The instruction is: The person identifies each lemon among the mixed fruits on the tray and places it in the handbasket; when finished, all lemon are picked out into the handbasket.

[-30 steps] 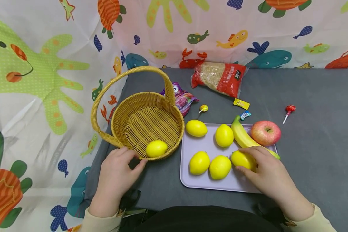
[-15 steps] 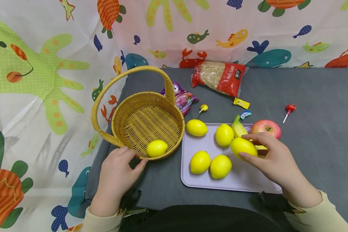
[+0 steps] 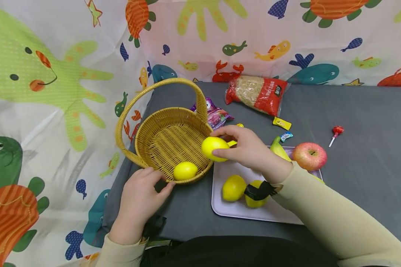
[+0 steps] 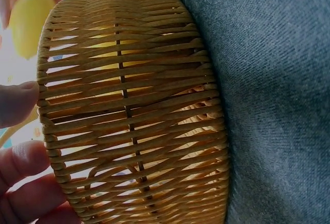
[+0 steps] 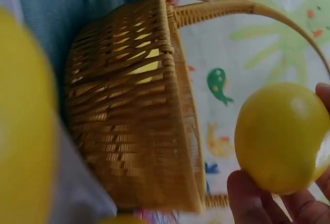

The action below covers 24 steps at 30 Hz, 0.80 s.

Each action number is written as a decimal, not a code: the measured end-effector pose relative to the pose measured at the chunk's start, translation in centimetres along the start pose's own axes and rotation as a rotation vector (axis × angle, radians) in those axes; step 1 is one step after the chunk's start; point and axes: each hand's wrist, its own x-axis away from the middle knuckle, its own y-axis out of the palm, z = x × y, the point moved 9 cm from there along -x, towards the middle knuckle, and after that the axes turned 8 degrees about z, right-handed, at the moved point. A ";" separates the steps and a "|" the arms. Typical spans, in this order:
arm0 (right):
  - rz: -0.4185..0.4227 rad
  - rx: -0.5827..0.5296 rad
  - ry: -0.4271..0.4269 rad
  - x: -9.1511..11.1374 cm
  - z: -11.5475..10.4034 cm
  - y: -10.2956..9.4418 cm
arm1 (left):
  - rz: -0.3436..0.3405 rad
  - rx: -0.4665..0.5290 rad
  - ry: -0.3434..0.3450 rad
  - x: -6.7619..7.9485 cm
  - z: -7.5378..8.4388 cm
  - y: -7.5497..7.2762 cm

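Okay, right hand (image 3: 245, 146) has its thumb and fingers around a lemon (image 3: 214, 149) — gap between them just the fruit's width. In the head view that lemon overlaps the right rim of the wicker basket (image 3: 165, 142); the right wrist view has it off the weave, above rim level. Left hand (image 3: 142, 194) pinches the near rim, thumb and fingers on the edge, narrow grip. Basket sits upright on the grey table (image 3: 364, 155), handle arched over it. One loose lemon (image 3: 185, 171) lies inside, against the near wall.

Lilac tray (image 3: 227, 212) just right of the basket: front-left lemon (image 3: 234, 188) in plain view, strapped-over lemon (image 3: 254, 203) beside it, partly covered in this view by the black wrist strap (image 3: 258, 191). Some yellow shows behind the right hand — can't tell how much fruit. Banana (image 3: 279, 149) and apple (image 3: 309, 156) at the tray's right end, banana partly behind the sleeve (image 3: 324, 207).

Behind: purple packet (image 3: 218, 118) by the basket handle, red-and-clear bag (image 3: 257, 94) near the curtain (image 3: 204, 48), yellow sweet (image 3: 282, 123), blue sweet (image 3: 286, 136), red lollipop (image 3: 337, 130) off right.
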 end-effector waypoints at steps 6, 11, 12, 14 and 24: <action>-0.136 0.132 -0.177 -3.9 -1.9 4.4 | -0.010 0.011 -0.003 0.0 -0.1 0.0; -0.252 0.331 -0.332 -5.1 -2.4 7.0 | -0.009 0.013 0.002 -0.1 -0.1 0.0; -0.269 0.362 -0.350 -5.2 -2.4 7.3 | -0.008 0.014 0.007 -0.1 -0.1 0.0; -0.300 0.404 -0.358 -5.3 -2.2 7.7 | -0.005 0.015 0.014 -0.2 0.1 0.1; -0.382 0.602 -0.369 -5.7 -1.9 9.4 | -0.001 0.006 0.008 -0.1 -0.1 -0.2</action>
